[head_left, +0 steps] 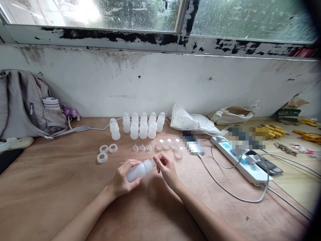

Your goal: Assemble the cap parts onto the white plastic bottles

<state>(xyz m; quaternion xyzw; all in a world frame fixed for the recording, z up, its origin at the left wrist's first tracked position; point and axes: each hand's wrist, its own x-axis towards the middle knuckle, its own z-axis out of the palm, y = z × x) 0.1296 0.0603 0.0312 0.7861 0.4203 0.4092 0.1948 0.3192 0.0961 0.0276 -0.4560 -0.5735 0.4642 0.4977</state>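
In my left hand (126, 177), a frosted white baby bottle (137, 171) without a top lies tilted, its threaded neck pointing up and right. My left fingers wrap round its body. At the bottle's mouth, my right hand (165, 169) is closed in a pinch on something small and clear, mostly hidden by the fingers. Just beyond the hands, several clear round pieces (178, 153) and three clear bottle teats (142, 148) lie on the table. Three translucent screw rings (102, 157) sit to the left. Several capped baby bottles (143, 130) stand upright behind them.
A white power strip (240, 159) with plugs and looping cables (233, 197) lies on the right, near a phone (193, 144). White plastic bags (190, 122) rest against the wall. A grey backpack (21, 103) stands at the left on the wooden table (50, 180).
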